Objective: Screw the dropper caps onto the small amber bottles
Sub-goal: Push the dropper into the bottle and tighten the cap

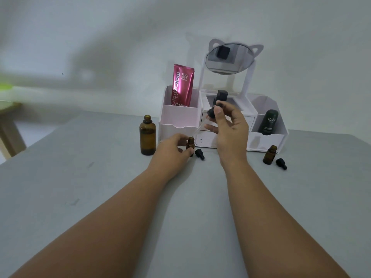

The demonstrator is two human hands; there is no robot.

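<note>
My left hand (pixel 173 148) grips a small amber bottle (pixel 190 144) that stands open on the grey table. Above it, my right hand (pixel 228 127) holds a black dropper cap (pixel 212 111) by its bulb; its clear glass pipette (pixel 199 128) slants down toward the bottle's mouth. A loose black cap (pixel 199 154) lies just right of that bottle. Further right stands a second small amber bottle (pixel 270 154), open, with another black cap (pixel 281 163) lying beside it.
A tall open amber bottle (pixel 148 135) stands left of my left hand. Behind the hands sits a white organiser (pixel 269 138) with a cat-ear mirror (pixel 228 58), a pink pouch (pixel 182 86) and a dark green container (pixel 268 123). A wooden stand (pixel 9 129) is at far left.
</note>
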